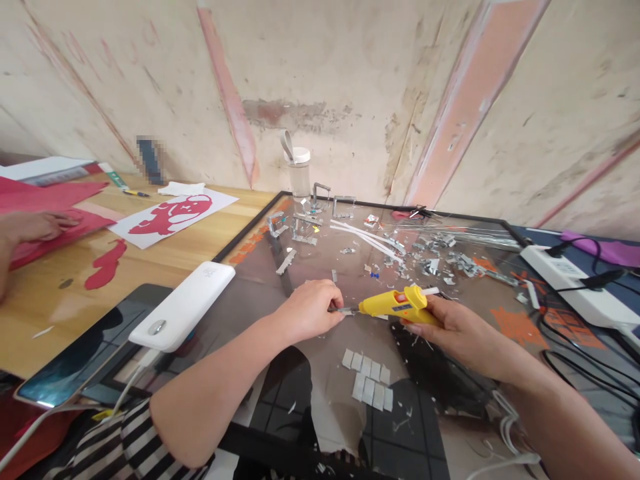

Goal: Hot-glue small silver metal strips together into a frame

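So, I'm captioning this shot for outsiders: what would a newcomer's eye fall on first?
Probably the bright yellow glue gun in the right hand, pointing toward a small grey piece in the left hand. After that, likely the red cutout on a white sheet at upper left, then the white power bank left of the left hand.

You're in a makeshift craft workroom: a hot glue gun (393, 304), red paper-cut (173, 217), silvery scraps (431, 267) littering your desk (250, 280), and a stained, scuffed wall (350, 53) show it.
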`<state>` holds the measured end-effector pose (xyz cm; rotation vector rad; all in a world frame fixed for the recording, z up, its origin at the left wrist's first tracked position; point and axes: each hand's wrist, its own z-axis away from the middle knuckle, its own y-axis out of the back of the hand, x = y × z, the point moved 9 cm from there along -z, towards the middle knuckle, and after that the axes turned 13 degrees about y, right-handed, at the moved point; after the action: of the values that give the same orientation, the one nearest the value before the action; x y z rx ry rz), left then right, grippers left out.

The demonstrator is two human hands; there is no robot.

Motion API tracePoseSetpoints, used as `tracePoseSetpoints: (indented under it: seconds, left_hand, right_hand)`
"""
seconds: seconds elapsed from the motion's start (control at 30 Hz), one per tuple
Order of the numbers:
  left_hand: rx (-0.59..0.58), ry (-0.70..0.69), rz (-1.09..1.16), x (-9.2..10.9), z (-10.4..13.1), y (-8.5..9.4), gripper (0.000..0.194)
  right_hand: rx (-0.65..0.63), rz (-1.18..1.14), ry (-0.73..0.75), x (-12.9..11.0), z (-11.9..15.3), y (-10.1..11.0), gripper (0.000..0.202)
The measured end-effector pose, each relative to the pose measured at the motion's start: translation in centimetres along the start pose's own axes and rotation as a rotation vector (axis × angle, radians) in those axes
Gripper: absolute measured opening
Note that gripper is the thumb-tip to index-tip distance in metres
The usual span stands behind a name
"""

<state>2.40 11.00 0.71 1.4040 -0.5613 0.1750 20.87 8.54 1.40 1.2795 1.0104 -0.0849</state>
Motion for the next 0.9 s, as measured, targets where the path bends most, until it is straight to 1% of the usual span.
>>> tracePoseSetpoints:
  seconds: [0.27,0.63,0.9]
  left_hand:
    - [-0.01,0.016,0.02,-0.01,-0.11,-0.04,0.004]
    - [-0.013,0.035,0.004,-0.23,-0.09,-0.09,0.006]
    - [0.036,-0.032,-0.035,0.57,0.12,0.35,0.007]
  right_hand:
    - [-0.02,-0.001,-0.004,0.34,-0.01,-0.44,0.025]
    - [-0.002,0.047,0.001,-0.32,-0.14,0.04,0.02]
    - [0.013,0.044,-0.004,-0.33,-0.06,0.16,0.02]
